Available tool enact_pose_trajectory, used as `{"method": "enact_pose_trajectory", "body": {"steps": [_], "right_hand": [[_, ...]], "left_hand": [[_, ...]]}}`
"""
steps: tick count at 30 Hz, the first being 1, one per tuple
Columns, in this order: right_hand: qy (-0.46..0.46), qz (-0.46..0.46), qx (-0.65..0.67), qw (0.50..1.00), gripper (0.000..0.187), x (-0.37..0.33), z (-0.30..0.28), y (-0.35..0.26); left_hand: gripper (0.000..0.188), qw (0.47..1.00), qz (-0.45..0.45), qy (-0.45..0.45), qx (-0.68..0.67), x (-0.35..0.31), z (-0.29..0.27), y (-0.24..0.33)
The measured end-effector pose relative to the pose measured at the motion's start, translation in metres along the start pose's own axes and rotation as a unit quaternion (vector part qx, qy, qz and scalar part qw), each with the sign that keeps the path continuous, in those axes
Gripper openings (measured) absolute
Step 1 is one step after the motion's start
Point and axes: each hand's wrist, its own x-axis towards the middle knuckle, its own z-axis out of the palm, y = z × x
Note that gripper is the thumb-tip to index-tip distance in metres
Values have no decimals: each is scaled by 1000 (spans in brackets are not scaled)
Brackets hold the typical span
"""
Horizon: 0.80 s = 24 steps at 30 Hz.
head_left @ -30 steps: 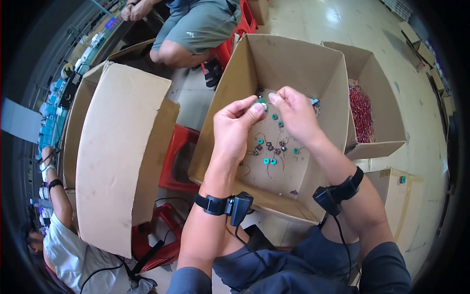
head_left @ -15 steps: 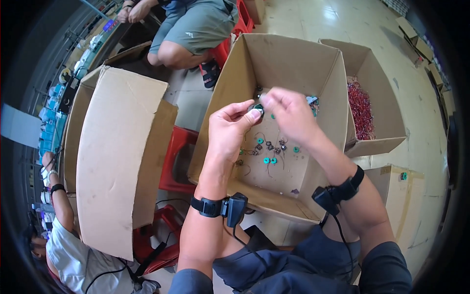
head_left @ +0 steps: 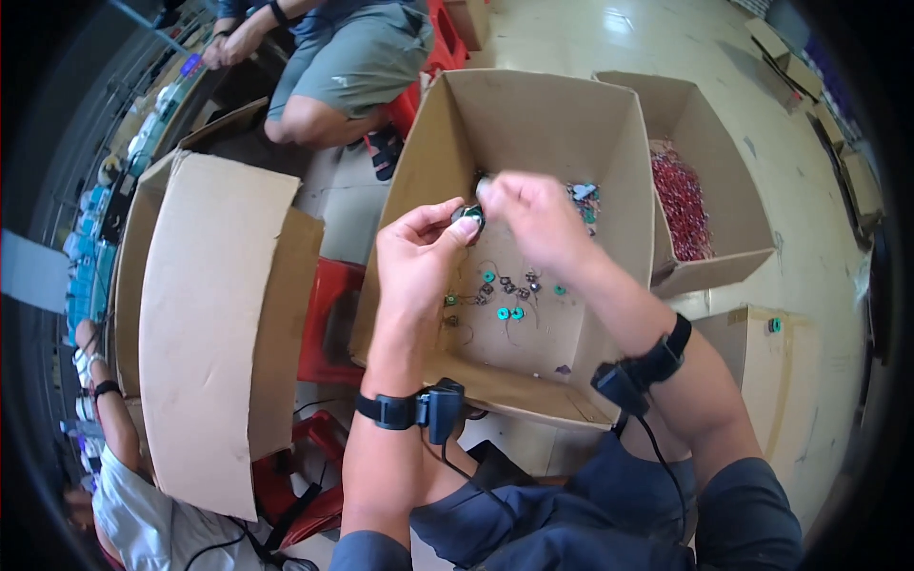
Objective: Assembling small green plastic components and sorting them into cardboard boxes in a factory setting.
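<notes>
My left hand [head_left: 419,249] pinches a small round dark-and-green part [head_left: 467,217] between thumb and fingers, above the open cardboard box [head_left: 545,109] in front of me. Just right of it is my right hand [head_left: 538,219], slightly blurred, with its fingers drawn together; what they hold, if anything, cannot be made out. Below my hands, on the box floor, lie several small green rings [head_left: 504,313] and dark round parts with thin wires [head_left: 522,292]. More small pieces [head_left: 585,202] sit in the box's far right corner, partly behind my right hand.
A second box [head_left: 743,171] at the right holds a heap of red wire-like pieces [head_left: 680,205]. A closed carton [head_left: 752,381] carries one green ring [head_left: 774,325]. Left stand another cardboard box [head_left: 214,324] and red stools [head_left: 328,314]. Two other people [head_left: 347,71] sit at the left bench.
The whole view has shifted, so the boxes and my hands appear slightly further left. My left hand keeps its pinch on the part, with my right hand still close beside it.
</notes>
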Motion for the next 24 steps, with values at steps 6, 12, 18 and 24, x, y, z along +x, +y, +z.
{"method": "enact_pose_trajectory", "body": {"steps": [6, 12, 18, 24], "right_hand": [[-3, 20, -11, 1000, 28, -9, 14, -2], [47, 89, 18, 995, 32, 6, -21, 5], [-31, 39, 84, 995, 25, -5, -6, 4], [428, 143, 421, 787, 47, 25, -176, 45]], "left_hand": [[26, 997, 56, 24, -56, 3, -3, -1], [28, 985, 96, -48, -138, 4, -3, 3], [31, 989, 33, 119, 86, 14, -53, -2], [27, 994, -9, 101, 47, 6, -25, -7]]}}
